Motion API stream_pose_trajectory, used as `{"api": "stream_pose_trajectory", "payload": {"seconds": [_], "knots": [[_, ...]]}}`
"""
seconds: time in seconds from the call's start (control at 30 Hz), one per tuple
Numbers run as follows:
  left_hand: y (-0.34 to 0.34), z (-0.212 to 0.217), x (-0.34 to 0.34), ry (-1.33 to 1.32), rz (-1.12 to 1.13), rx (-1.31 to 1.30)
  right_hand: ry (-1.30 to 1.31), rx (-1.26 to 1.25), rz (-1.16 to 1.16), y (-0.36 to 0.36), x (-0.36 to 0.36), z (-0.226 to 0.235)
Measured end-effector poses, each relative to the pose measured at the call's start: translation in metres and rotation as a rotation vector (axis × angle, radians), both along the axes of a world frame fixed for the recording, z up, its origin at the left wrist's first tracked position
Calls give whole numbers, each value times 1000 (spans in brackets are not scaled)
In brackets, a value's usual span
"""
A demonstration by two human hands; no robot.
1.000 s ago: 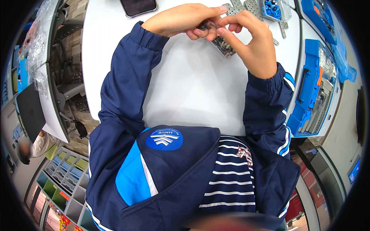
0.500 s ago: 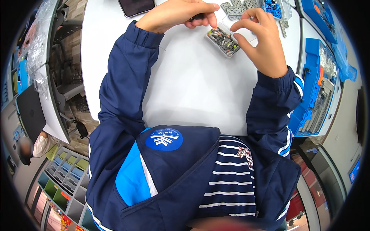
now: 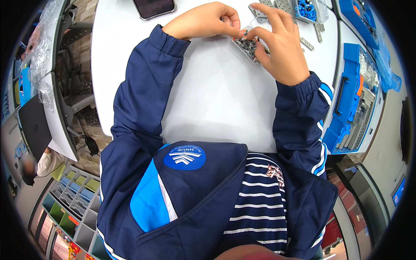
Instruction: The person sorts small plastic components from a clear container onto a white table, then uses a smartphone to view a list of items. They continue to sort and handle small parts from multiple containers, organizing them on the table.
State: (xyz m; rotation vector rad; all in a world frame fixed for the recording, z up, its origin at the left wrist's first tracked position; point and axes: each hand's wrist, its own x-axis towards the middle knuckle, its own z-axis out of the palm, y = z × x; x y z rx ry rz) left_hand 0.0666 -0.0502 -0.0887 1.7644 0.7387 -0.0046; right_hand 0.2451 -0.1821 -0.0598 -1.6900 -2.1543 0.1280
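A small clear plastic box [image 3: 252,61] full of grey, black, orange and green connector pieces [image 3: 247,45] lies on the white table. My left hand [image 3: 209,21] is at its far left corner, fingers curled in and thumb stretched toward the box. What sits inside those fingers is mostly hidden; only a dark bit shows. Over the box's right side arches my right hand [image 3: 279,45], its fingers apart and its index fingertip close to my left thumb. A tiny greyish piece shows between the two hands, but which fingers touch it I cannot tell.
Grey perforated plates [image 3: 284,6] and a box of blue pins [image 3: 307,10] lie beyond my right hand. A short grey beam [image 3: 307,43] is to its right. A phone [image 3: 154,8] rests at the far left, and an open blue case [image 3: 346,104] stands along the right.
Both hands have drawn together over the parts box. My left hand moved slightly right with its thumb lowered to the box; my right hand shifted left, uncovering a short grey beam.
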Motion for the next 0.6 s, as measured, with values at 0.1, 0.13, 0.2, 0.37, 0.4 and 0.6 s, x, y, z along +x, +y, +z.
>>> {"api": "stream_pose_trajectory", "payload": {"seconds": [0.1, 0.13, 0.2, 0.37, 0.4, 0.6], "knots": [[0, 1, 0, -7, -9, -2, 22, -19, -12, -2, 1, -7], [0, 1, 0, -14, -9, -4, -43, 2, -1, -1, 1, -10], [-1, 1, 0, -17, -9, -3, -171, 44, 22, 0, 0, -19], [0, 0, 0, 3, -22, -4, -144, -32, 11, -3, 3, -29], [-1, 0, 1, 4, -23, -6, -141, -32, 12, -3, 3, -30], [1, -6, 0, -37, -45, 19, 3, 4, 58, 3, 8, -27]]}}
